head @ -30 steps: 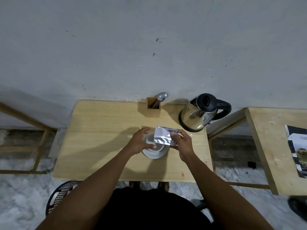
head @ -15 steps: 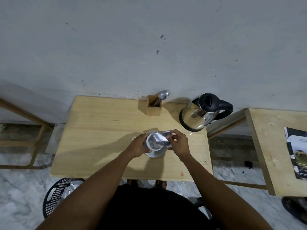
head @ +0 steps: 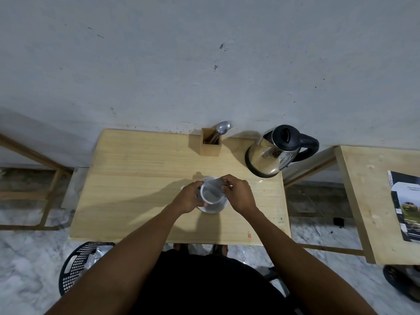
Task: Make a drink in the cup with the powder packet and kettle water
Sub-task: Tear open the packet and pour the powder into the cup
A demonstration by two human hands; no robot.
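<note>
A white cup (head: 211,197) stands on a white saucer (head: 214,209) near the middle of the wooden table (head: 136,178). My left hand (head: 188,197) wraps around the cup's left side. My right hand (head: 238,194) pinches the silver powder packet (head: 214,183), which is tipped down over the cup's far rim. I cannot tell whether powder is falling. The steel kettle (head: 272,155), with black lid and handle, stands at the table's back right, apart from both hands.
A wooden holder (head: 210,144) with a spoon (head: 222,128) stands at the back edge by the wall. A second table (head: 368,201) on the right carries a booklet (head: 406,205). A black basket (head: 79,264) sits on the floor at lower left.
The packet has gone from upright above the cup to tipped low over its rim. Both hands have closed in around the cup.
</note>
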